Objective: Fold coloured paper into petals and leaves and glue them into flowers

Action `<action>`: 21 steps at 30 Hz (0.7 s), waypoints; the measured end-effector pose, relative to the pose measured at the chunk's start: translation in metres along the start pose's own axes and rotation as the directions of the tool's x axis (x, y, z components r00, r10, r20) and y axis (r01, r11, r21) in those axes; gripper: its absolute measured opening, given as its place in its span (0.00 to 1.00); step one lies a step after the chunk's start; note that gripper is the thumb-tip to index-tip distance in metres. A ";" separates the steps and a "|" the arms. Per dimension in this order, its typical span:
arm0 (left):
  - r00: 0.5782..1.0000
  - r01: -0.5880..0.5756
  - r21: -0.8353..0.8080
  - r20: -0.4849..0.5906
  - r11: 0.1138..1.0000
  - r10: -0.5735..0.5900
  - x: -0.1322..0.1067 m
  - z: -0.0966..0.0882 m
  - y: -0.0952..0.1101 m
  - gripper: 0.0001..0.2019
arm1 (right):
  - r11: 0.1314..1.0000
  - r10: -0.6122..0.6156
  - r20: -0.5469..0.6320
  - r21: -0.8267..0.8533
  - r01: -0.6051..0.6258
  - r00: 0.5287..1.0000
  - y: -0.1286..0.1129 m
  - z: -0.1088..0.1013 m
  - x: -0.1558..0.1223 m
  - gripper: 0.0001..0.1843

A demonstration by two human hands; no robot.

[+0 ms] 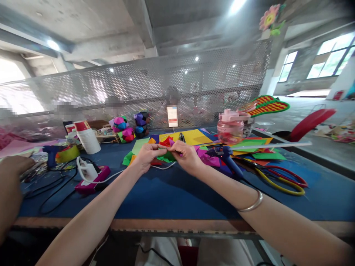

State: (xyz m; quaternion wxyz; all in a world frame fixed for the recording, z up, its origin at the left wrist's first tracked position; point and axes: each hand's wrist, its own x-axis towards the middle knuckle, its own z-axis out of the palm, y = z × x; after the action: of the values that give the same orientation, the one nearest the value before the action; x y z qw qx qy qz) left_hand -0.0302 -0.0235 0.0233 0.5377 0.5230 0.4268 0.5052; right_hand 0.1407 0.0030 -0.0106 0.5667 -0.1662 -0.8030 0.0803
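Both my hands meet over the middle of the blue table [172, 192]. My left hand [148, 155] and my right hand [184, 155] are closed in pinches on a small folded green paper piece [167, 156] held between them. Loose coloured paper sheets [194, 137] lie just behind the hands. A blue glue gun [226, 157] rests right of my right hand. My right wrist wears a metal bangle [252, 204].
A pink jar [230, 129], stacked paper cups [87, 138], folded paper balls [130, 129], a white and pink charger block [90, 175] with cables, and red and yellow loops [280, 179] are on the table. Another person's arm [9, 184] is at left. A perforated metal screen stands behind.
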 end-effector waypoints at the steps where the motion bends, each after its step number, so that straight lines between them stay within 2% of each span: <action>1: 1.000 0.002 0.008 -0.014 1.000 -0.002 0.000 0.001 0.000 0.15 | 1.000 0.005 0.002 -0.008 -0.005 1.000 0.000 0.000 0.000 0.10; 6: 0.999 -0.007 0.064 -0.048 0.998 0.010 0.003 0.000 -0.005 0.14 | 0.999 0.028 0.013 -0.027 -0.028 1.000 -0.004 -0.001 0.001 0.10; 8: 0.998 -0.045 0.096 -0.049 0.994 0.050 0.006 -0.002 -0.008 0.14 | 0.997 0.071 0.050 -0.025 -0.070 0.996 -0.007 -0.002 0.001 0.10; 10: 0.991 -0.115 0.150 -0.049 0.982 0.124 0.010 -0.004 -0.011 0.13 | 0.981 0.192 0.084 -0.016 -0.192 0.978 -0.007 -0.002 0.001 0.10; 12: 0.976 -0.197 0.235 -0.047 0.952 0.213 0.012 -0.006 -0.014 0.12 | 0.937 0.347 0.094 0.015 -0.350 0.933 -0.004 -0.001 0.000 0.10; 14: 0.955 -0.266 0.329 -0.041 0.906 0.295 0.013 -0.006 -0.015 0.10 | 0.888 0.449 0.095 0.062 -0.456 0.888 0.002 0.001 -0.001 0.11; 16: 0.937 -0.309 0.404 -0.029 0.861 0.349 0.013 -0.006 -0.014 0.09 | 0.870 0.477 0.108 0.083 -0.486 0.873 0.009 0.003 -0.002 0.12; 21: 0.892 -0.393 0.491 0.000 0.778 0.451 0.010 -0.003 -0.012 0.04 | 0.882 0.465 0.123 0.019 -0.470 0.877 0.013 0.002 -0.002 0.11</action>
State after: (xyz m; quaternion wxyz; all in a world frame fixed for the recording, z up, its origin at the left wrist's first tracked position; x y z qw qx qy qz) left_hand -0.0303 -0.0121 0.0116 0.2385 0.6907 0.4406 0.5215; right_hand 0.1420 0.0150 -0.0169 0.4874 -0.3365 -0.7680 0.2435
